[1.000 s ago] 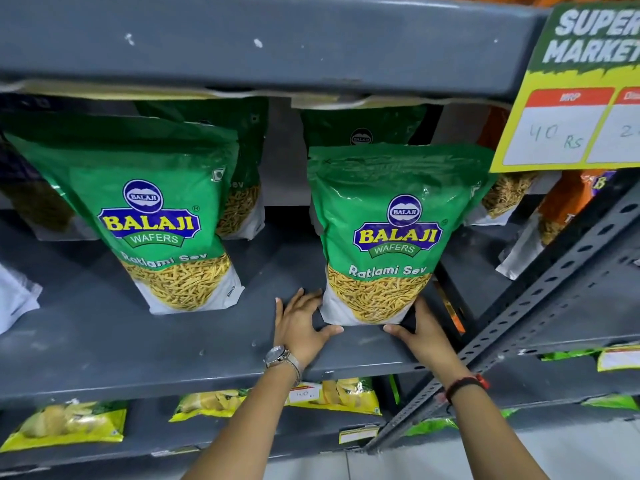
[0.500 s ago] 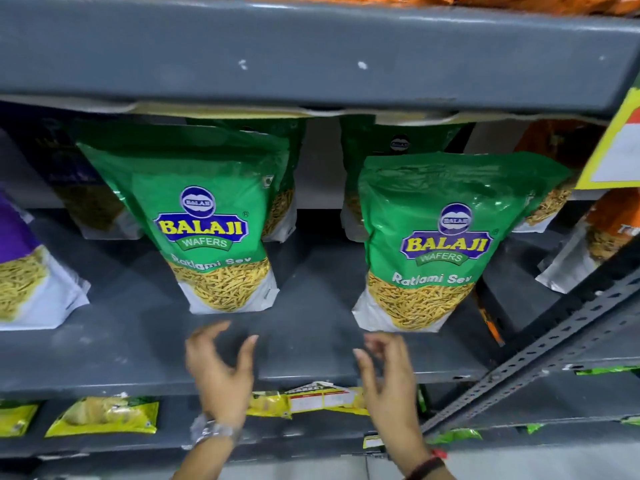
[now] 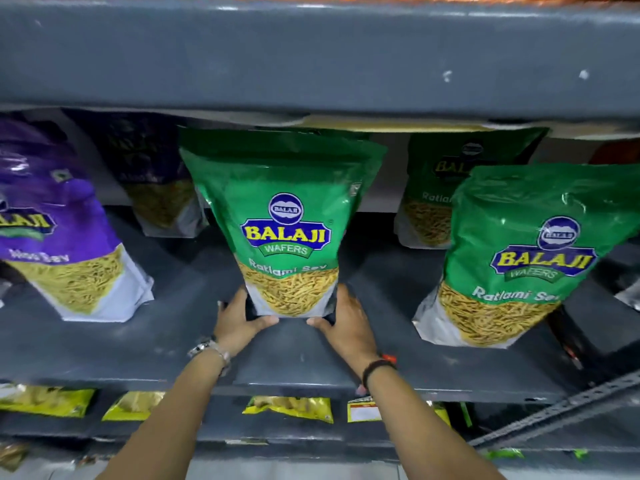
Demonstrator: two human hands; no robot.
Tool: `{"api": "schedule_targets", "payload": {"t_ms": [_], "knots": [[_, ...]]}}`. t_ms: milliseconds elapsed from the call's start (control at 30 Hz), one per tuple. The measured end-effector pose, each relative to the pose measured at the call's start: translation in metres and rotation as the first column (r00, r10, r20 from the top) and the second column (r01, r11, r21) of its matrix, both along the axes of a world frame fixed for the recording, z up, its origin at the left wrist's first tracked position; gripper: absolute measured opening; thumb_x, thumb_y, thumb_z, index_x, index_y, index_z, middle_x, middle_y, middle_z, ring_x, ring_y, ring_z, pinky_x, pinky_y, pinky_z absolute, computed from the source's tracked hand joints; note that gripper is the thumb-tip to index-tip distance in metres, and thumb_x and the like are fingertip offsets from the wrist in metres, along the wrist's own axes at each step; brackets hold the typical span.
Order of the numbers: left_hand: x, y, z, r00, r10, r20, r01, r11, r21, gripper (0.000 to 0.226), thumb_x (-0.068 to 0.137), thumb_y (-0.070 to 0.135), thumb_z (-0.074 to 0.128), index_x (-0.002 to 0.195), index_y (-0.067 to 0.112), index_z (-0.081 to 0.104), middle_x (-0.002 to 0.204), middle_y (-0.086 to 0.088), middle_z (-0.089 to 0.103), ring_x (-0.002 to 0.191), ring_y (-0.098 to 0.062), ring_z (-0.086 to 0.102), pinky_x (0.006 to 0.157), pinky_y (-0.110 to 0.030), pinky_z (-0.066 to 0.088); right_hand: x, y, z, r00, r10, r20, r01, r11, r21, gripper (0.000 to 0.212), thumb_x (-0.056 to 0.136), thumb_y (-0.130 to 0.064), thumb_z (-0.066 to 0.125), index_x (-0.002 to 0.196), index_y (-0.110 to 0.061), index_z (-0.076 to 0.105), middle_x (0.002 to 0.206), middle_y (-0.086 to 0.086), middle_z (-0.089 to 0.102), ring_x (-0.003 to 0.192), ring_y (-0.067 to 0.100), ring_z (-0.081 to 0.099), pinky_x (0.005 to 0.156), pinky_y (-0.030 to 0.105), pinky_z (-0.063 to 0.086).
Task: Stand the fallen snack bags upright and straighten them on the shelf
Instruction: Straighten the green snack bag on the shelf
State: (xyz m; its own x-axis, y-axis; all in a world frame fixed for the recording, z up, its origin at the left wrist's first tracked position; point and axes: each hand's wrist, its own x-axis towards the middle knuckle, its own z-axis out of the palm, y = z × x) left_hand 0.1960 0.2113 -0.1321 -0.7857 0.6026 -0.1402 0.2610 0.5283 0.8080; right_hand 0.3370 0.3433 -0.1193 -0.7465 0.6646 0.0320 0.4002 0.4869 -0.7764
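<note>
Green and glossy, the middle snack bag (image 3: 289,223) is standing upright on the grey shelf (image 3: 294,358), gripped at its base from both sides. The left hand (image 3: 239,322) is curling its fingers around the bag's lower left corner, thumb pressing along the bottom edge at the front; the right hand (image 3: 346,323) is mirroring it on the lower right corner, fingers wrapped behind the pouch and thumb lying under the front edge. Printing on the bag is reading "BALAJI WAFERS" and "Ratlami Sev". A second green bag (image 3: 530,258) with the same wording is leaning just to the right, and a purple bag (image 3: 59,230) is sitting to the left, its lettering blurred. Both forearms are reaching up and forward, converging on the bag, a metal watch (image 3: 209,351) circling the left wrist and a dark band (image 3: 377,367) the right.
</note>
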Motion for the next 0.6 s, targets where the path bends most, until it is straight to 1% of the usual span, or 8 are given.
{"api": "schedule_targets", "payload": {"t_ms": [33,67,167,233,300,367,500,600], "knots": [[0.005,0.0,-0.001,0.999,0.011,-0.032,-0.011,1.0,0.011,0.078,0.061,0.044,0.073,0.125,0.013,0.04,0.135,-0.012,0.047,0.128,-0.033,0.033,0.106,-0.042,0.024,0.005,0.001,0.0,1.0,-0.002,0.004,0.002,1.0,-0.003,0.062,0.071,-0.024,0.072,0.121,-0.011,0.04,0.129,0.014,0.053,0.119,0.033,0.046,0.093,0.039,0.041],[0.011,0.0,-0.001,0.999,0.003,-0.054,-0.002,1.0,0.021,0.071,0.064,0.036,0.075,0.123,0.012,0.043,0.133,-0.012,0.049,0.127,-0.033,0.034,0.104,-0.041,0.025,0.01,0.002,0.0,1.0,-0.001,0.011,0.001,1.0,-0.011,0.062,0.071,-0.024,0.073,0.121,-0.012,0.04,0.129,0.014,0.053,0.119,0.032,0.046,0.093,0.039,0.042],[0.027,-0.005,0.001,0.997,-0.035,-0.064,0.038,0.998,0.053,0.071,0.057,0.04,0.077,0.117,0.018,0.047,0.126,-0.008,0.056,0.122,-0.032,0.039,0.101,-0.04,0.031,0.028,0.004,-0.001,1.0,0.006,0.019,-0.006,1.0,-0.018,0.065,0.07,-0.025,0.074,0.123,-0.013,0.038,0.131,0.013,0.052,0.122,0.03,0.045,0.095,0.038,0.042],[0.034,-0.008,0.004,0.992,-0.047,-0.121,0.055,0.996,0.064,0.07,0.064,0.028,0.078,0.123,0.018,0.043,0.129,-0.005,0.054,0.123,-0.031,0.038,0.103,-0.037,0.028,0.036,0.003,-0.003,1.0,0.0,0.017,0.0,1.0,-0.001,0.069,0.069,-0.026,0.074,0.126,-0.014,0.037,0.132,0.012,0.051,0.124,0.029,0.044,0.098,0.039,0.042],[0.035,-0.01,0.005,0.98,-0.079,-0.183,0.083,0.997,0.01,0.077,0.065,0.026,0.077,0.13,0.015,0.036,0.135,-0.005,0.049,0.125,-0.031,0.036,0.106,-0.037,0.025,0.04,-0.002,-0.003,1.0,-0.011,-0.005,0.011,1.0,0.006,0.074,0.069,-0.028,0.074,0.13,-0.015,0.034,0.134,0.01,0.049,0.125,0.028,0.042,0.102,0.04,0.04],[0.034,-0.009,0.004,0.968,-0.106,-0.228,0.089,0.993,-0.082,0.08,0.065,0.033,0.076,0.13,0.01,0.037,0.137,-0.009,0.048,0.125,-0.033,0.037,0.111,-0.043,0.024,0.041,-0.006,-0.004,0.999,-0.035,-0.011,0.035,0.999,0.021,0.078,0.069,-0.031,0.074,0.133,-0.015,0.032,0.135,0.01,0.048,0.125,0.028,0.041,0.104,0.041,0.038],[0.037,-0.008,0.008,0.955,-0.088,-0.283,0.065,0.994,-0.091,0.063,0.069,0.03,0.074,0.12,0.005,0.047,0.127,-0.014,0.057,0.117,-0.034,0.046,0.109,-0.045,0.028,0.04,-0.013,-0.006,0.993,-0.116,-0.01,0.116,0.991,0.065,0.062,0.072,-0.03,0.071,0.124,-0.012,0.041,0.125,0.013,0.054,0.117,0.029,0.045,0.095,0.037,0.041],[0.037,-0.009,0.008,0.947,-0.105,-0.302,0.081,0.993,-0.091,0.06,0.068,0.028,0.074,0.118,0.005,0.048,0.125,-0.014,0.058,0.116,-0.034,0.048,0.107,-0.045,0.032,0.042,-0.015,-0.006,0.991,-0.134,0.001,0.133,0.988,0.072,0.054,0.072,-0.03,0.071,0.116,-0.011,0.046,0.119,0.013,0.057,0.113,0.028,0.046,0.089,0.035,0.041]]}}
